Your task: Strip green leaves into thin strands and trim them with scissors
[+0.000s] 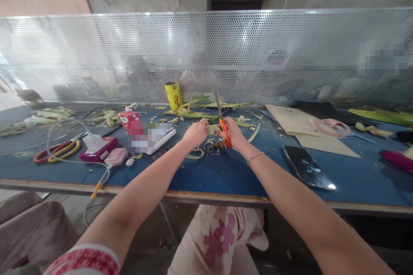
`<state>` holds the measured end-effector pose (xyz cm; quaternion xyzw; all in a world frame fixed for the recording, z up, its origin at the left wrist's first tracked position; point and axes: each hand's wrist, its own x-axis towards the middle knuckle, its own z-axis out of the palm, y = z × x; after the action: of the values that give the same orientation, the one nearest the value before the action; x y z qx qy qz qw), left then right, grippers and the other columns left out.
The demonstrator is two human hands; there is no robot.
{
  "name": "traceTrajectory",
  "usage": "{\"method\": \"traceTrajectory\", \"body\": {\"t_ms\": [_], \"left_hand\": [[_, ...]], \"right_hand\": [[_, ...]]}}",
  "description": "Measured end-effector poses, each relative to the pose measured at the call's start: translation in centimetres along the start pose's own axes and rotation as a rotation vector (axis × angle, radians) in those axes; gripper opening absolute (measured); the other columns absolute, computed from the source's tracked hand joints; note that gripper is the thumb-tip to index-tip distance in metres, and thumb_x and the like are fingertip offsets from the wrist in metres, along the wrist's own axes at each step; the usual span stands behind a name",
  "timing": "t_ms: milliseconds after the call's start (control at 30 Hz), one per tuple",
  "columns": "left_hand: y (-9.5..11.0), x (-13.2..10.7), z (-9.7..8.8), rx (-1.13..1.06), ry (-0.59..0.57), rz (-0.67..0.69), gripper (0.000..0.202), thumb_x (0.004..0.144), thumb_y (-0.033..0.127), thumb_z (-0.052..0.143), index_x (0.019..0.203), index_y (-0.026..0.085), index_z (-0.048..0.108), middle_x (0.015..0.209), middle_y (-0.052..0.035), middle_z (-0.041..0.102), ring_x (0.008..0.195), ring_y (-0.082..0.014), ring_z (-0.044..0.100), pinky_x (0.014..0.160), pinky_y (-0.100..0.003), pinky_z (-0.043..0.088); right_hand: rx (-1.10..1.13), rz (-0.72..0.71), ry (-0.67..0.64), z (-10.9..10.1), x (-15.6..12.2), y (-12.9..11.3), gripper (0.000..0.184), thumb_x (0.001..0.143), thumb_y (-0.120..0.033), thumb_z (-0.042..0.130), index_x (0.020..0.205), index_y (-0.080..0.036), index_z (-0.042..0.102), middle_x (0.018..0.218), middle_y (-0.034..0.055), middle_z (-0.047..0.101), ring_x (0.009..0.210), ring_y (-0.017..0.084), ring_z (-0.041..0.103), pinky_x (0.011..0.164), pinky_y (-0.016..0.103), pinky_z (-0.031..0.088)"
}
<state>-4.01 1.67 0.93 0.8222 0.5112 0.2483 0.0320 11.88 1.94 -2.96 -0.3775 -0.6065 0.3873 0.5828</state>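
My left hand point(195, 133) is closed, its fingertips pinching one end of a short pale strip point(212, 129) that looks like corn husk. In my right hand point(235, 132) is a pair of scissors point(226, 134) with red and yellow handles. Its blades point away from me, and I cannot tell whether they are apart. The strip's other end reaches the fingers of my right hand. Below the hands, a small brown tangle of fibres point(219, 146) and curled pale scraps lie on the blue table point(213, 178). Leafy green husks point(189, 113) lie just beyond.
A yellow can-like container point(173, 95) stands before the perforated metal screen point(180, 38). To the left are a red drink carton point(130, 122), a cabled purple box point(98, 149) and other scissors point(58, 151). A black phone point(307, 166) and cardboard point(290, 124) lie right.
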Motion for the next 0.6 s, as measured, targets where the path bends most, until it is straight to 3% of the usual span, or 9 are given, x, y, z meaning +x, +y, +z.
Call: {"method": "traceTrajectory", "body": {"t_ms": [100,367,467,600], "left_hand": [[0.5,-0.2,0.0,-0.04,0.01,-0.038,0.024,0.086,0.021,0.035,0.1,0.017,0.053,0.084,-0.009,0.064,0.079,-0.0202,0.059,0.066,-0.028,0.04],[0.5,-0.2,-0.2,-0.074,0.004,0.034,0.03,0.087,0.04,0.04,0.087,0.02,0.061,0.071,-0.0048,0.062,0.069,-0.018,0.058,0.06,-0.026,0.038],[-0.3,0.2,-0.4,-0.034,0.023,0.002,0.034,0.087,0.043,0.039,0.084,0.02,0.063,0.072,-0.0053,0.063,0.07,-0.0186,0.058,0.061,-0.026,0.038],[-2.0,0.8,-1.1,-0.003,0.037,-0.029,0.036,0.087,0.043,0.037,0.083,0.019,0.064,0.072,-0.0059,0.063,0.071,-0.0196,0.057,0.063,-0.027,0.039]], "right_hand": [[-0.007,-0.011,-0.017,0.3,-0.1,-0.1,0.046,0.052,-0.032,0.074,0.08,-0.023,0.039,0.069,-0.0073,0.051,0.06,0.01,0.05,0.058,0.026,0.04],[-0.024,0.084,-0.044,0.7,-0.4,-0.8,0.053,0.048,-0.039,0.077,0.079,-0.023,0.037,0.065,-0.0082,0.048,0.052,0.008,0.048,0.054,0.025,0.041],[-0.153,0.11,-0.056,-0.6,0.0,-1.0,0.053,0.049,-0.047,0.076,0.078,-0.023,0.038,0.066,-0.0065,0.049,0.049,0.009,0.045,0.049,0.026,0.04],[-0.563,0.075,-0.083,-4.3,0.5,-1.6,0.045,0.059,-0.054,0.069,0.077,-0.023,0.042,0.063,-0.0055,0.049,0.051,0.011,0.044,0.05,0.026,0.037]]}}
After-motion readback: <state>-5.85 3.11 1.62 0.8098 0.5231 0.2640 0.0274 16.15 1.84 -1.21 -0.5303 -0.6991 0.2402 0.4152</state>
